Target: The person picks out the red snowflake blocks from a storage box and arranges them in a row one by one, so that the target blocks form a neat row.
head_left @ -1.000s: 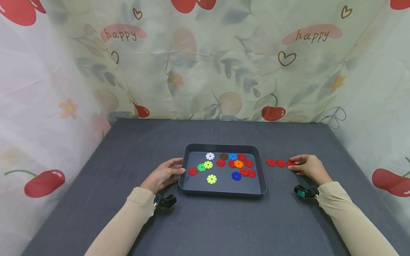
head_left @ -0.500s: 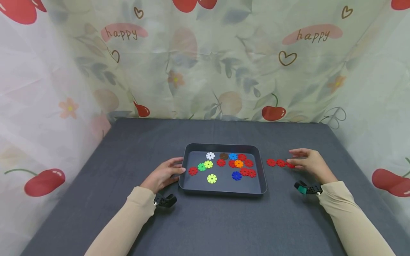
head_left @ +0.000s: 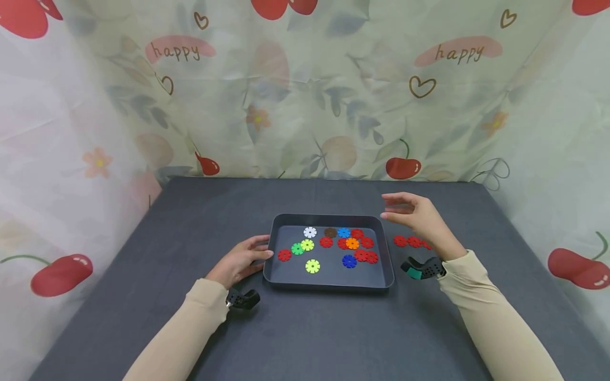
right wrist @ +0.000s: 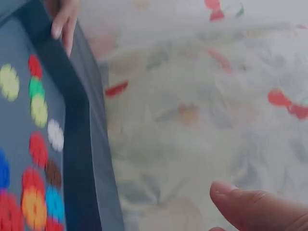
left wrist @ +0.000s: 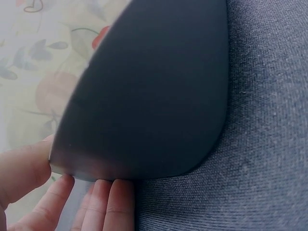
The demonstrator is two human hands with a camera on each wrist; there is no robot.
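In the head view, my left hand (head_left: 240, 260) grips the left wall of a dark grey tray (head_left: 329, 289). The left wrist view shows the thumb at the rim of the tray (left wrist: 144, 96) and the fingertips against its outer wall. My right hand (head_left: 419, 217) is raised beyond the tray's back right corner, fingers extended and apart from the thumb, holding nothing. Below it on the cloth lies a row of red notched discs (head_left: 413, 242), its right end partly covered by the wrist. Inside the tray are notched discs: several red (head_left: 284, 255), plus yellow-green (head_left: 312, 266), green (head_left: 297, 248) and others.
Also in the tray lie a white disc (head_left: 310, 232), a brown disc (head_left: 330, 233), an orange disc (head_left: 352, 243) and a dark blue disc (head_left: 349, 261). A grey cloth (head_left: 286, 338) covers the table. Patterned curtains (head_left: 305, 106) hang behind and at both sides.
My right hand has let go of the rightmost red disc in the row, risen, and moved left and away toward the tray's back right corner. The left hand stays at the tray.
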